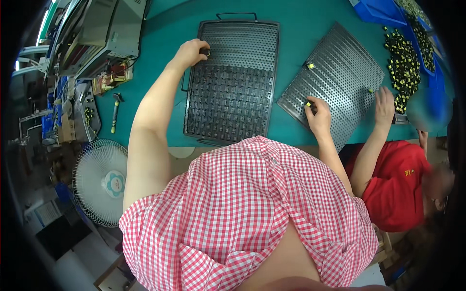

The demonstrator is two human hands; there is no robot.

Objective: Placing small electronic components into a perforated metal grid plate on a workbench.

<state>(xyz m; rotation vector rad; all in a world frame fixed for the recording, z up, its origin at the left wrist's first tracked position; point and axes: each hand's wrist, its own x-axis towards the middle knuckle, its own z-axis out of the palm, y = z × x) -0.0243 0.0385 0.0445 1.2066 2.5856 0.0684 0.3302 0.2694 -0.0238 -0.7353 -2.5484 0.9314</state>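
Observation:
My left hand [190, 53] is closed on a small dark part [206, 51] at the left rim of a black perforated tray [238, 36]. Rows of black parts [230, 102] fill the tray's nearer portion, while its far portion shows bare holes. Over the left corner of a second perforated plate [340, 63], which lies turned at an angle, my right hand [318, 116] pinches a small black-and-yellow block [308, 104]. Another such block [311, 66] rests on that plate, farther away.
A co-worker's hand [385, 104] reaches over the plate's right side; the red sleeve [393, 189] is beside me. Many black-and-yellow blocks [403, 63] lie piled near blue bins [381, 12]. At left are a hammer [115, 111], a fan [99, 182] and a grey machine [114, 36].

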